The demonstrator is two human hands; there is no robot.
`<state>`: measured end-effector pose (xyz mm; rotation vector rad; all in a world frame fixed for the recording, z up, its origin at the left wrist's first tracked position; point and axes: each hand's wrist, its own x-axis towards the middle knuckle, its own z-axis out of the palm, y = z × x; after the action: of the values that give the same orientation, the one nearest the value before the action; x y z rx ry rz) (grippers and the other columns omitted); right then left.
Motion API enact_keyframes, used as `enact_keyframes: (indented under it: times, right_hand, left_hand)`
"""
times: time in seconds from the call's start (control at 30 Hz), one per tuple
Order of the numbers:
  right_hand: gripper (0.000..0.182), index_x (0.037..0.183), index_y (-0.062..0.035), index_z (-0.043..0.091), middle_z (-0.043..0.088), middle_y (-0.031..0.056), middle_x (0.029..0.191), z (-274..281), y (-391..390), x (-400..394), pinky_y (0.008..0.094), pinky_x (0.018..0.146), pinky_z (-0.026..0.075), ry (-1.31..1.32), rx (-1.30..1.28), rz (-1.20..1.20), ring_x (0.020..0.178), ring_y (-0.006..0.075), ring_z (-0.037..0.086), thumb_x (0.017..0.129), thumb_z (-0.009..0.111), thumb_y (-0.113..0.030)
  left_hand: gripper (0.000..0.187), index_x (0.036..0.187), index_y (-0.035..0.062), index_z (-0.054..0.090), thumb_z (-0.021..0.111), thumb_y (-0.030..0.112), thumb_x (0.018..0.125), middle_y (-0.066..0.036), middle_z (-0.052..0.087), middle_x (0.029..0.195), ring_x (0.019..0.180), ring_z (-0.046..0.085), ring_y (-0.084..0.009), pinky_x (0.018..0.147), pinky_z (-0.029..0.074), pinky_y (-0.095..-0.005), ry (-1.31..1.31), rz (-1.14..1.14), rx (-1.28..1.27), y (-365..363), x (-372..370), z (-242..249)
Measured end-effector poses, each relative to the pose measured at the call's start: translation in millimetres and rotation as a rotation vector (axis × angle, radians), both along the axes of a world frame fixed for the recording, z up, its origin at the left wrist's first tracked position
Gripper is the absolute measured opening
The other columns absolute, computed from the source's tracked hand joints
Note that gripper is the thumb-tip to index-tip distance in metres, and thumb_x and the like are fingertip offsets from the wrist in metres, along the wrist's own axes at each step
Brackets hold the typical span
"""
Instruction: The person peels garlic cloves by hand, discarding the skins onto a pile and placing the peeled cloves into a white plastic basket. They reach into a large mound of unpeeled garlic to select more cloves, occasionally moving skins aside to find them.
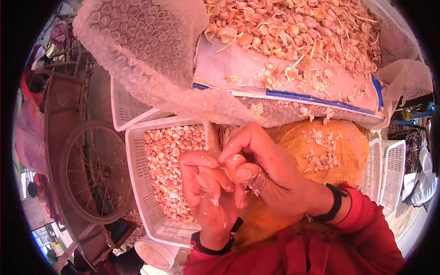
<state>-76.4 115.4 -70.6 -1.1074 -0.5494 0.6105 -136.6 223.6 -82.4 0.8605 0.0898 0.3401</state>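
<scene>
My two hands meet in front of me, above the edge of a white crate. My right hand [275,172] pinches what looks like a garlic clove [234,161] between thumb and forefinger. Close beside it, my left hand [206,192] has its fingers curled in, and whatever lies in them is hidden. Bits of pale skin cling to both hands. Peeled-looking garlic cloves [167,174] fill much of the white crate [137,183] under my left hand. A large heap of unpeeled cloves [293,27] with dry skins and stalks lies ahead on a pale sheet [229,64].
Bubble wrap [146,68] drapes around the heap. An orange sack [348,146] with skins on it sits beyond my right hand. More white crates [392,169] stand at the right. A spoked wheel [98,172] and a white bucket [153,254] are at the left.
</scene>
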Motion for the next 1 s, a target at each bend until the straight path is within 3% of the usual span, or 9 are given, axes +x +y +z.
enact_keyframes:
  times: [0.27,0.33,0.53,0.6,0.67,0.77,0.83,0.9,1.0]
  right_hand:
    - [0.031,0.111,-0.0093,0.042,0.047,0.0023,0.076,-7.4,13.2,-3.5,0.0202,0.048,0.028,0.738,0.384,0.124,0.048,0.0048,0.030,0.097,0.042,-0.038]
    - [0.031,0.112,-0.0104,0.042,0.047,0.0021,0.076,-3.3,13.8,-3.9,0.0204,0.048,0.028,0.848,0.430,0.145,0.048,0.0045,0.031,0.098,0.040,-0.038]
    - [0.027,0.114,-0.0105,0.043,0.045,0.0007,0.072,2.9,9.9,-1.0,0.0207,0.047,0.028,0.851,0.425,0.143,0.047,0.0037,0.029,0.099,0.038,-0.033]
    - [0.026,0.113,-0.0106,0.044,0.047,0.0011,0.073,-2.4,13.2,0.6,0.0219,0.047,0.030,0.689,0.351,0.118,0.048,0.0057,0.033,0.099,0.040,-0.032]
    - [0.026,0.110,-0.0105,0.046,0.049,0.0028,0.075,-12.9,26.9,1.0,0.0240,0.049,0.035,0.411,0.207,0.032,0.051,0.0100,0.042,0.098,0.043,-0.033]
    - [0.030,0.110,-0.0081,0.046,0.054,0.0102,0.076,-44.0,67.8,-10.3,0.0334,0.050,0.041,-0.307,-0.002,-0.202,0.056,0.0244,0.053,0.092,0.053,-0.031]
    - [0.033,0.115,-0.0064,0.046,0.058,0.0139,0.079,-42.9,84.2,-20.2,0.0388,0.052,0.045,-0.521,-0.313,0.027,0.061,0.0307,0.060,0.091,0.054,-0.028]
    - [0.033,0.115,-0.0073,0.046,0.060,0.0123,0.080,-44.7,86.3,-24.7,0.0401,0.053,0.046,-0.715,-0.508,-0.011,0.064,0.0312,0.061,0.089,0.056,-0.026]
    - [0.028,0.109,-0.0081,0.050,0.060,0.0104,0.077,-32.1,70.3,2.7,0.0402,0.053,0.046,-0.743,-0.499,-0.092,0.065,0.0322,0.061,0.087,0.058,-0.022]
  left_hand:
    - [0.028,0.104,0.0075,0.037,0.053,0.028,0.093,-0.003,0.036,0.064,0.039,0.030,-0.0072,0.035,0.027,-0.0204,-0.008,0.172,0.054,16.0,-9.3,-0.6]
    - [0.025,0.102,0.0073,0.039,0.052,0.027,0.094,-0.002,0.035,0.065,0.040,0.028,-0.0057,0.035,0.026,-0.0192,0.039,0.274,0.082,24.1,-14.0,-4.4]
    - [0.026,0.100,0.0015,0.051,0.050,0.027,0.096,-0.001,0.045,0.075,0.050,0.035,-0.0010,0.037,0.025,-0.0160,0.427,0.610,0.403,94.3,-29.2,-50.0]
    - [0.030,0.104,-0.0010,0.056,0.049,0.027,0.096,0.000,0.051,0.081,0.053,0.039,0.0002,0.039,0.026,-0.0156,0.710,0.644,0.673,128.0,-41.4,-93.6]
    - [0.033,0.111,-0.0012,0.057,0.049,0.027,0.097,0.002,0.052,0.079,0.053,0.038,0.0017,0.041,0.026,-0.0144,0.561,0.780,0.735,167.6,-65.9,-150.9]
    - [0.038,0.117,-0.0019,0.056,0.048,0.029,0.097,0.009,0.038,0.062,0.048,0.029,0.0009,0.044,0.023,-0.0157,0.542,0.895,0.645,154.2,-63.5,-123.0]
    - [0.039,0.118,-0.0014,0.055,0.047,0.031,0.096,0.010,0.029,0.059,0.049,0.025,-0.0002,0.044,0.019,-0.0172,0.502,0.921,0.579,143.7,-53.2,-98.0]
    - [0.039,0.118,0.0002,0.053,0.048,0.031,0.095,0.009,0.024,0.059,0.048,0.023,-0.0010,0.043,0.018,-0.0181,0.504,0.961,0.594,142.2,-47.5,-77.4]
    - [0.036,0.117,0.0024,0.053,0.050,0.030,0.094,0.008,0.020,0.058,0.048,0.021,-0.0020,0.043,0.019,-0.0183,0.454,1.001,0.501,153.8,-47.2,-59.5]
